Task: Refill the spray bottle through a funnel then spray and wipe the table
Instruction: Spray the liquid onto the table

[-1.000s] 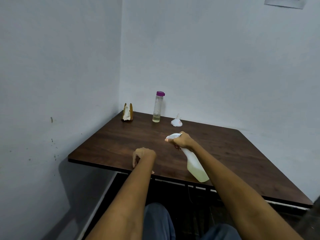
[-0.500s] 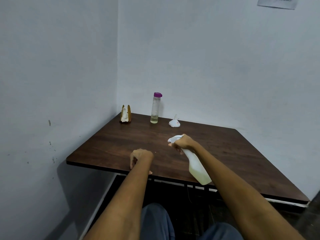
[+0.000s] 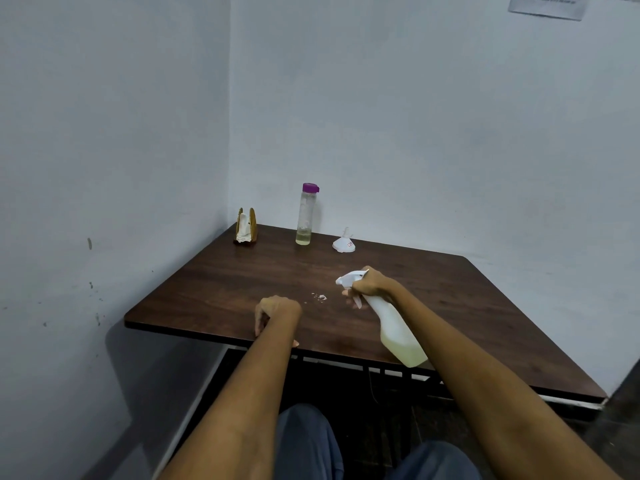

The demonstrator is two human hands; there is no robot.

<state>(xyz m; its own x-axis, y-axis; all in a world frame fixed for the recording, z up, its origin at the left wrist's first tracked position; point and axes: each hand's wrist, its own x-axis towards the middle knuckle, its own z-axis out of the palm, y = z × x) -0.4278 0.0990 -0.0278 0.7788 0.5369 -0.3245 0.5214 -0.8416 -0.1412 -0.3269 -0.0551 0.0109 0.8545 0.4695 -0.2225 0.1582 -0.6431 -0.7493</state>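
My right hand (image 3: 371, 285) grips the neck and trigger of a white spray bottle (image 3: 394, 329), tilted with its nozzle pointing left over the dark wooden table (image 3: 214, 289). Pale yellow liquid fills the bottle's lower end. A small patch of white droplets (image 3: 320, 297) lies on the tabletop just left of the nozzle. My left hand (image 3: 275, 311) rests near the table's front edge with its fingers curled downward, holding nothing. A white funnel (image 3: 344, 243) lies mouth down at the back.
A clear bottle with a purple cap (image 3: 306, 214) stands at the back beside the funnel, with a little yellowish liquid in its bottom. A wooden holder with white tissue (image 3: 246, 227) sits in the back left corner. Walls close the table on the left and behind.
White droplets have appeared on the table left of the nozzle. The spray bottle and my right hand have shifted slightly to the right and nearer. My left hand stays put.
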